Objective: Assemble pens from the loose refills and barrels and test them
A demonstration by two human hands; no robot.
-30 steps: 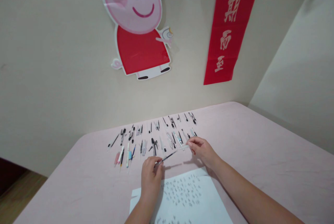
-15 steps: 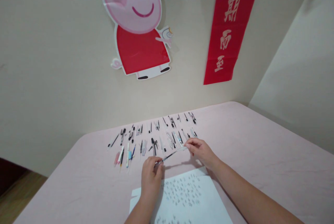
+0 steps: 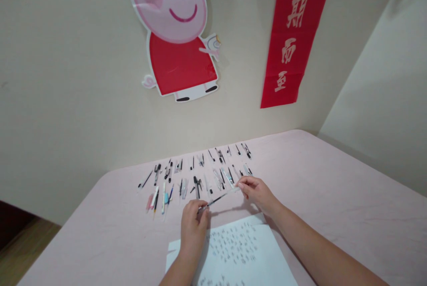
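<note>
My left hand [image 3: 194, 223] is closed in a pinch on the end of a thin black pen refill [image 3: 213, 200] that slants up to the right. My right hand [image 3: 256, 191] pinches one end of a clear pen barrel [image 3: 232, 191], whose other end meets the refill's tip. Both hands hover just above the pink table [image 3: 333, 197], in front of rows of taken-apart pens and pen parts [image 3: 196, 175]. A white sheet with handwriting [image 3: 240, 255] lies below my hands.
A cartoon pig cut-out [image 3: 182, 32] and a red banner with gold characters [image 3: 293, 32] hang on the wall behind the table. The table's left edge drops to a wooden floor [image 3: 20, 255]. A second wall closes the right side.
My right hand has edged slightly left, bringing the clear barrel closer over the refill's tip. My left hand has barely moved.
</note>
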